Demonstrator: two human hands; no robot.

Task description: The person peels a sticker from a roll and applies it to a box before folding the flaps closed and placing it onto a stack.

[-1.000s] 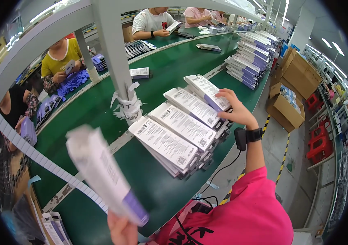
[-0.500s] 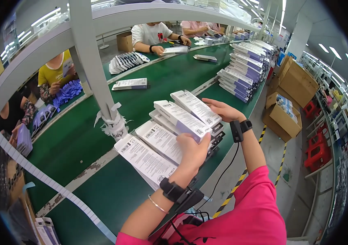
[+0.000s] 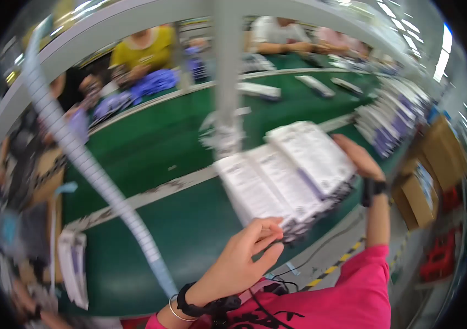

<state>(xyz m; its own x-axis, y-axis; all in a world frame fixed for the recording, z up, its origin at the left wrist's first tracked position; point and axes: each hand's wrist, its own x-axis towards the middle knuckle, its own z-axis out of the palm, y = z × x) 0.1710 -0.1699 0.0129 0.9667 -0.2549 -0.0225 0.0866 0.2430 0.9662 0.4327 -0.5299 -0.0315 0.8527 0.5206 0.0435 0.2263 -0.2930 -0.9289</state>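
Observation:
In front of me on the green bench stands a stack of flat white-and-purple boxes (image 3: 269, 183), in side-by-side piles with black tabs at their near ends. My right hand (image 3: 357, 157) lies along the right side of the rightmost pile, fingers stretched out and partly hidden at the box edge. My left hand (image 3: 252, 252) hovers by the near end of the leftmost pile. Its thumb stands apart from loosely bent fingers, with nothing between them. The picture is blurred by motion.
A grey upright post (image 3: 228, 82) rises behind the stack. More box piles (image 3: 392, 115) stand at the far right, and a few boxes (image 3: 72, 268) at the near left. Co-workers sit across the bench. Cardboard cartons (image 3: 417, 194) stand on the floor at right.
My view has swung left, so the scene sits further right. My left hand has let go of the upper box and come down to the near end. The right pile's boxes now lie evenly aligned.

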